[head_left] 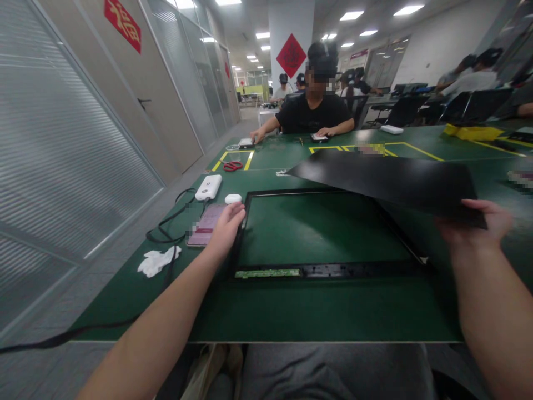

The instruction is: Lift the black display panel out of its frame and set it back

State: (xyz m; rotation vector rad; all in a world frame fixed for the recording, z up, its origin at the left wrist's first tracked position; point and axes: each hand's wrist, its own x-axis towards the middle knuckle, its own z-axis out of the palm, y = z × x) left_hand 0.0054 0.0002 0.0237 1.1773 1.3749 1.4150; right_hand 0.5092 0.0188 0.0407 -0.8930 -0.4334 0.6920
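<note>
A black rectangular frame (pixel 241 233) lies flat on the green table (pixel 316 311), with a green circuit strip (pixel 266 273) along its near edge. My left hand (pixel 227 228) rests on the frame's left edge, fingers curled over it. My right hand (pixel 478 225) grips the near right corner of a thin black panel (pixel 387 178) and holds it lifted and tilted above the frame's right side.
A phone (pixel 206 225), a white power bank (pixel 209 186), a small white case (pixel 232 198), black cables and a white glove (pixel 158 261) lie left of the frame. Red scissors (pixel 232 165) sit farther back. A person in black sits across the table; others work behind.
</note>
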